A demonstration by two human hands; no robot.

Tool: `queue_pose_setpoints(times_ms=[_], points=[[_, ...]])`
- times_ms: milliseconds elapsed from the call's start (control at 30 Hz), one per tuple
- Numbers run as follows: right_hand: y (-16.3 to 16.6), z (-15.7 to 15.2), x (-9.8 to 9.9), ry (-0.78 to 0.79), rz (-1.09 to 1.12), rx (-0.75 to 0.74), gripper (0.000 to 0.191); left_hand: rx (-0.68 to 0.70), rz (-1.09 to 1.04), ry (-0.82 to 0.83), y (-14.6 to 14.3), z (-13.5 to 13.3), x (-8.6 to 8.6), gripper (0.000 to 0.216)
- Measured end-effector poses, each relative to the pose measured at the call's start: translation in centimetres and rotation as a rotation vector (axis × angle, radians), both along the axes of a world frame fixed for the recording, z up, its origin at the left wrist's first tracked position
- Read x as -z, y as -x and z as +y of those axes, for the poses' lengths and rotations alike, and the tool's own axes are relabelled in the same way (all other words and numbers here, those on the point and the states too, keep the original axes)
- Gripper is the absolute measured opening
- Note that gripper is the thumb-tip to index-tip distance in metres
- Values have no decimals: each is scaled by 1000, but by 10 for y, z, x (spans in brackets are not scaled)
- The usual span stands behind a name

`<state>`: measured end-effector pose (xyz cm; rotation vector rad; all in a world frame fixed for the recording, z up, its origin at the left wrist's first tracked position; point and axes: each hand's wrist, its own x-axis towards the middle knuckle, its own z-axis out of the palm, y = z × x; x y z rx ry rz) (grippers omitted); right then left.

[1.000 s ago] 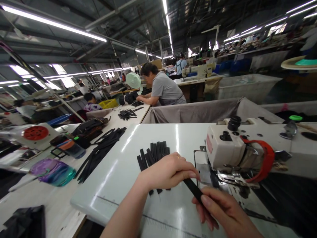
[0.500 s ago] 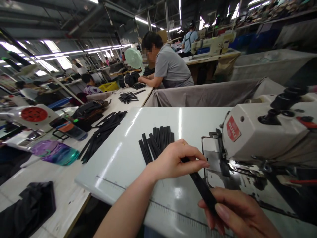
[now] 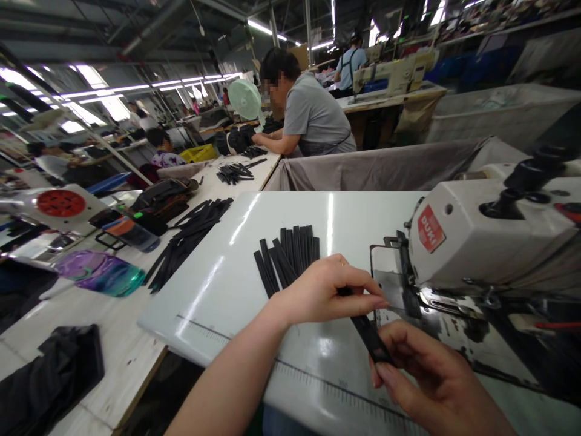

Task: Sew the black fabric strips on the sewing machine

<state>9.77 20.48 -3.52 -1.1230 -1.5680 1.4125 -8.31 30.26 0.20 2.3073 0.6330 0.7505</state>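
My left hand (image 3: 324, 290) pinches the far end of a narrow black strap (image 3: 370, 336), and my right hand (image 3: 424, 375) grips its near end; both are closed on it. The strap is held just above the white machine table (image 3: 227, 284), slanting toward the presser-foot area of a white sewing machine (image 3: 481, 236). A fanned row of several more black straps (image 3: 285, 257) lies on the table just behind my left hand.
A longer heap of black straps (image 3: 190, 236) lies on the bench to the left, beside a dark bag (image 3: 161, 203), a purple-teal bottle (image 3: 97, 272) and black cloth (image 3: 49, 375). A grey fabric bin (image 3: 376, 166) stands behind the table. A person in a grey shirt (image 3: 308, 115) works further back.
The view has tilted down and closer to the table. My right hand has slid up along the strap toward my left hand, which still pinches the far end.
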Motion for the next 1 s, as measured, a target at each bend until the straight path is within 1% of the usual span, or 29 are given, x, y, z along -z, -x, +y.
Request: queue_pose_setpoints(times_ms=[133,300,433,600,700,1000], points=[[1,-1,-3,26,-23,-4,16,44,52,12,-2,2,2,18],[6,-4,-13,117,-3,79,15,58,68,31,-2,2,2,21],[7,-5,-17,166,34,93,21,67,60,26,-2,1,2,21],[4,-4,-15,213,62,60,38,63,48,20,-2,2,4,23],[3,-4,-12,222,60,44,43,65,56,10,-1,2,3,23],[3,1,-5,210,-97,-19,34,26,68,-86,-1,1,5,20]])
